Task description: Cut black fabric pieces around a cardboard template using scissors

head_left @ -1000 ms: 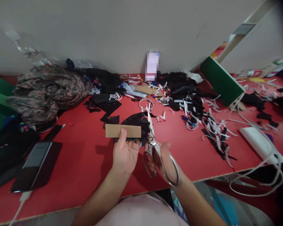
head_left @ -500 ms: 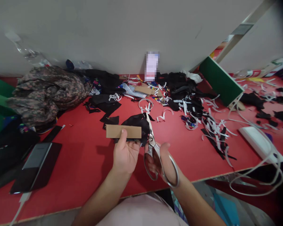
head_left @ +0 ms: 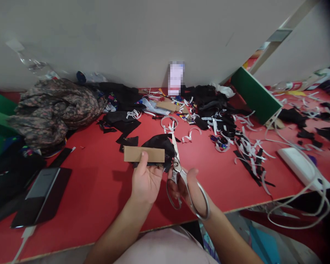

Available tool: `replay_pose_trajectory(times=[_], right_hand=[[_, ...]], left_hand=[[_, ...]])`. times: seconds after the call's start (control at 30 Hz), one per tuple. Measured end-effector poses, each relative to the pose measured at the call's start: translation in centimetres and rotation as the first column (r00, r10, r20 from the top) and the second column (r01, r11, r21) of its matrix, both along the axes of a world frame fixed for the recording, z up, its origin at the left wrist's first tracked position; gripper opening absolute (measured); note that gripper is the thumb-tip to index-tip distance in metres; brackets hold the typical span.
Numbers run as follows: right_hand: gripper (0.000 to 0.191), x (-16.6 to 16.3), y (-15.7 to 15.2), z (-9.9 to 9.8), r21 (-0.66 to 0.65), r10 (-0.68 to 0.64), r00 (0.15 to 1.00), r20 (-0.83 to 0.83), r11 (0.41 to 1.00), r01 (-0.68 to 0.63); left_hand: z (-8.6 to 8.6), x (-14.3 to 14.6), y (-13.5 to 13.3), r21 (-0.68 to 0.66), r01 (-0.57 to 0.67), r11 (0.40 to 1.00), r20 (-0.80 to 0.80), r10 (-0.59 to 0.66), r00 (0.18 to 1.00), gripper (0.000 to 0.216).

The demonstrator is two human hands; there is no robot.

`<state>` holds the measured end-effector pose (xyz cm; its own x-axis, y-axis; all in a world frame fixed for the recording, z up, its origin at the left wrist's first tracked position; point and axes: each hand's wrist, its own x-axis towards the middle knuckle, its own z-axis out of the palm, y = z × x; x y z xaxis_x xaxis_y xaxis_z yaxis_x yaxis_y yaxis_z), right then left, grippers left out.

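My left hand (head_left: 147,182) pinches a tan cardboard strip (head_left: 132,154), its thumb lying on the front face. Black fabric (head_left: 159,142) is held against the back of the cardboard and sticks out above it and to its right. My right hand (head_left: 191,192) is closed on a pair of metal scissors (head_left: 177,165), with the thumb through one loop and fingers around the other. The blades point away from me along the fabric's right edge. Whether they are biting into the cloth I cannot tell.
White and black offcuts (head_left: 251,156) litter the red table (head_left: 99,205). A patterned cloth bundle (head_left: 60,110) and a dark phone (head_left: 41,196) lie left. A green panel (head_left: 255,95) and a white power strip (head_left: 302,167) with looped cable stand right. A blurred screen (head_left: 176,79) leans on the wall.
Both hands stay almost where they were, still holding the cardboard, fabric and scissors. The scissors' loops have shifted very slightly apart. The whole view has moved a little.
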<state>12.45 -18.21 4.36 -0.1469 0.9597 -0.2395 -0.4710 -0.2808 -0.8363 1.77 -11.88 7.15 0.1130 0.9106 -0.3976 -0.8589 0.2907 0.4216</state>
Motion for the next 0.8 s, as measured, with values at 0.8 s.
replay_pose_trajectory(times=[0.8], right_hand=[[0.067, -0.23, 0.09, 0.39, -0.055, -0.048, 0.997, -0.061, 0.997, 0.045]], left_hand=[[0.22, 0.10, -0.37, -0.037, 0.040, 0.998, 0.010, -0.040, 0.999, 0.023]])
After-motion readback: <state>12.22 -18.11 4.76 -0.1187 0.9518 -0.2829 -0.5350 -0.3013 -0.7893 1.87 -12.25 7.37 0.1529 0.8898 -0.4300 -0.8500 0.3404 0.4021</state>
